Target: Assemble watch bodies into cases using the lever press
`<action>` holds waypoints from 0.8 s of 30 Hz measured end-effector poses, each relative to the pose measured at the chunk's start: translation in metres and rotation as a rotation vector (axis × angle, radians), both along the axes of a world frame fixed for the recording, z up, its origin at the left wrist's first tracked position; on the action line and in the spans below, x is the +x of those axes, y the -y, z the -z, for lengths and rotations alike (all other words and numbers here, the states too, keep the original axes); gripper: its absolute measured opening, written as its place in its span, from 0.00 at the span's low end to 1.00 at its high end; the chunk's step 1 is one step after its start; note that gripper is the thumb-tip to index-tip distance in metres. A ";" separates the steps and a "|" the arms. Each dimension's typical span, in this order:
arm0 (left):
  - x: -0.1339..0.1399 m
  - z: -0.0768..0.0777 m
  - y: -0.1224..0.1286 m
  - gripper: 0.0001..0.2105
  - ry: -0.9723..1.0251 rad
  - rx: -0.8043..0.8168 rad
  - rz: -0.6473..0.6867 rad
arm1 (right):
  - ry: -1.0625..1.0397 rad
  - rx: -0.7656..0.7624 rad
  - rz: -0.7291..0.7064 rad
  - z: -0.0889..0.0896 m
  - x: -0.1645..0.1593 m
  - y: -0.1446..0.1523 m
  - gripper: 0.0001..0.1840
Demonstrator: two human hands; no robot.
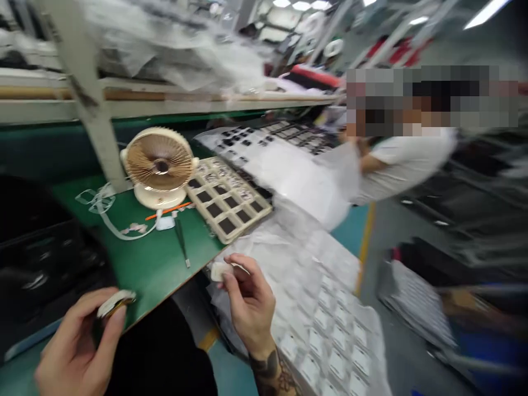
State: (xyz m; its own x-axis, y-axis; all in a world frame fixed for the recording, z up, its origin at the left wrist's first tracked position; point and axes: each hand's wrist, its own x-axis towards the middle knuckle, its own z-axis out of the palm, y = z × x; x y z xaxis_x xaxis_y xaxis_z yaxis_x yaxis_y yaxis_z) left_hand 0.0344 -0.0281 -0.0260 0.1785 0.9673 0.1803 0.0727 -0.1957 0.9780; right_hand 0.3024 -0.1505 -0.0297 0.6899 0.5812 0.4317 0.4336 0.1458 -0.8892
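Observation:
At the lower left, my left hand (84, 344) pinches a small pale part with a rounded edge and an amber-coloured underside (116, 301) between thumb and fingers; its kind is too blurred to tell. My right hand (249, 302) holds a small flat white piece (220, 270) by its edge, thumb against the forefinger. The two held pieces are apart. Beyond my hands, black tweezers (180, 239) lie on the green work surface (152, 264). A beige compartment tray (225, 234) with dark pieces and small parts stands past my right hand.
A cream desk fan (160, 165) stands by a pale post (93, 99), with a white cable and an orange stick (169, 210) near it. To my right lies plastic sheeting (297, 242) over rows of white pieces. A person in a white shirt (408, 159) works further along the bench.

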 end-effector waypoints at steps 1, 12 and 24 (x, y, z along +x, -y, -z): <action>0.005 -0.009 0.003 0.14 0.036 0.003 -0.021 | -0.034 0.026 -0.094 -0.003 -0.018 -0.018 0.10; 0.021 -0.018 -0.020 0.16 0.421 -0.347 0.097 | 0.167 0.090 -0.458 -0.007 -0.076 -0.090 0.28; 0.012 -0.011 -0.018 0.12 0.445 -0.265 0.184 | 0.336 0.049 -0.566 -0.010 -0.090 -0.099 0.28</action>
State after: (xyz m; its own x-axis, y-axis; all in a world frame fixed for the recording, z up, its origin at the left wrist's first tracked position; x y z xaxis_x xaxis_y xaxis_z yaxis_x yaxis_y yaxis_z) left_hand 0.0464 -0.0101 -0.0151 0.3114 0.9498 0.0315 -0.3714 0.0912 0.9240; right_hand 0.2122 -0.0511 -0.0195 0.1073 0.7885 0.6056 0.5306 0.4697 -0.7055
